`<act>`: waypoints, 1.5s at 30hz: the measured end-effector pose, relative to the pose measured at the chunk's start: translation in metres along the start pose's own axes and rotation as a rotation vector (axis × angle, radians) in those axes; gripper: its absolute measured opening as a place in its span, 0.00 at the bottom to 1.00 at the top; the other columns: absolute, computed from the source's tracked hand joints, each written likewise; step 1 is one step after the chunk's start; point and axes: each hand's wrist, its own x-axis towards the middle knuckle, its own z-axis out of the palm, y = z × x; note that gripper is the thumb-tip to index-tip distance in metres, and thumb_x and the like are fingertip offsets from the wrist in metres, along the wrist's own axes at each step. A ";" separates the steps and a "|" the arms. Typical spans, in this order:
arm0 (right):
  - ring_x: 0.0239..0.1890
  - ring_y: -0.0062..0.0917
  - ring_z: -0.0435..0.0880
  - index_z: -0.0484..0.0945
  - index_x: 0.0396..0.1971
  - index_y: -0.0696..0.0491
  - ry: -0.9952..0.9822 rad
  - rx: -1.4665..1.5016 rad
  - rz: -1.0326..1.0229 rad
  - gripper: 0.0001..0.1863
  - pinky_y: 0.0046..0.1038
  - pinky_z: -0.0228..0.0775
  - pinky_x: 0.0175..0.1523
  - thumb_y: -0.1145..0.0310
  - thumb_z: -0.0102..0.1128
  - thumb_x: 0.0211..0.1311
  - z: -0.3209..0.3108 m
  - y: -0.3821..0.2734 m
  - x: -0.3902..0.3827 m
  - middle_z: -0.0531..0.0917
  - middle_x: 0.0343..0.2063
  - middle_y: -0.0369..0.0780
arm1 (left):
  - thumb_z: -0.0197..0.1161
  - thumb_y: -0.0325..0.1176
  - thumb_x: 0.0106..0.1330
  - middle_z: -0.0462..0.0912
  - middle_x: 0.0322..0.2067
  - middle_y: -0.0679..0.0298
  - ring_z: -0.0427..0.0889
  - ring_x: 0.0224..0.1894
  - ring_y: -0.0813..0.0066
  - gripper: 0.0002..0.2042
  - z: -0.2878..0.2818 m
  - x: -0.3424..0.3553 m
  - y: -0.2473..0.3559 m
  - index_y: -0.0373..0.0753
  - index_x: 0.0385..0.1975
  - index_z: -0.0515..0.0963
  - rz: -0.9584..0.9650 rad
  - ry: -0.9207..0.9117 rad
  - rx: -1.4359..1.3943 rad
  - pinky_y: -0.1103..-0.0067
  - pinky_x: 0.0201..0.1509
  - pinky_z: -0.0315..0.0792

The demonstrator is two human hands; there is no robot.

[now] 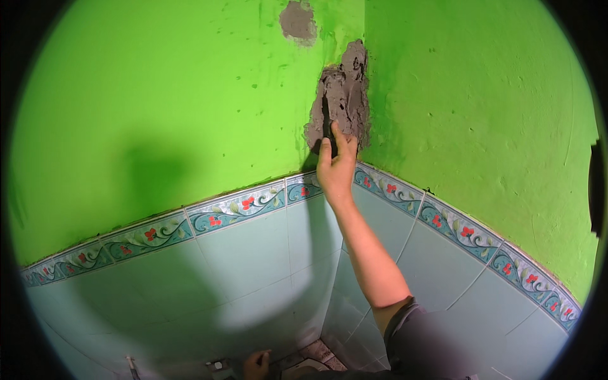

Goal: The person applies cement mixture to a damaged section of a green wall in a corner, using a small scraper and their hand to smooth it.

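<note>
My right hand (337,164) is raised to the corner of the green walls, closed around the dark handle of a trowel (327,114). Grey mortar covers most of the blade, so its outline is hard to make out. The blade lies against a rough patch of wet mortar (360,104) that runs up the corner, thicker and lumpier toward the top. Low at the bottom edge, my left hand (256,365) shows dimly with its fingers curled; whatever it may hold is hidden.
A smaller grey mortar patch (297,23) sits higher on the left wall. Below the green paint runs a floral border tile strip (234,212) above pale blue tiles (247,247). A thin upright object (132,367) stands at the lower left. Brownish floor tiles (316,350) show below.
</note>
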 end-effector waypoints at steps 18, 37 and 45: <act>0.31 0.21 0.72 0.68 0.62 0.67 -0.024 0.358 0.337 0.25 0.24 0.66 0.36 0.70 0.54 0.68 0.011 -0.067 0.021 0.71 0.46 0.46 | 0.52 0.38 0.74 0.82 0.52 0.52 0.79 0.56 0.56 0.17 0.028 0.012 -0.017 0.34 0.53 0.79 0.091 -0.066 0.141 0.69 0.62 0.69; 0.31 0.13 0.65 0.72 0.61 0.61 0.047 0.221 0.172 0.21 0.17 0.60 0.33 0.71 0.52 0.72 -0.036 -0.056 -0.020 0.69 0.38 0.35 | 0.48 0.40 0.76 0.77 0.60 0.52 0.73 0.63 0.55 0.19 0.024 0.009 -0.001 0.36 0.58 0.76 -0.077 -0.172 0.114 0.68 0.67 0.64; 0.50 0.40 0.74 0.69 0.61 0.67 0.111 0.102 0.316 0.25 0.34 0.66 0.57 0.67 0.49 0.71 -0.001 -0.041 -0.014 0.72 0.47 0.52 | 0.49 0.41 0.76 0.76 0.60 0.52 0.73 0.63 0.54 0.19 0.026 0.008 -0.021 0.37 0.59 0.75 -0.081 -0.157 0.076 0.66 0.67 0.64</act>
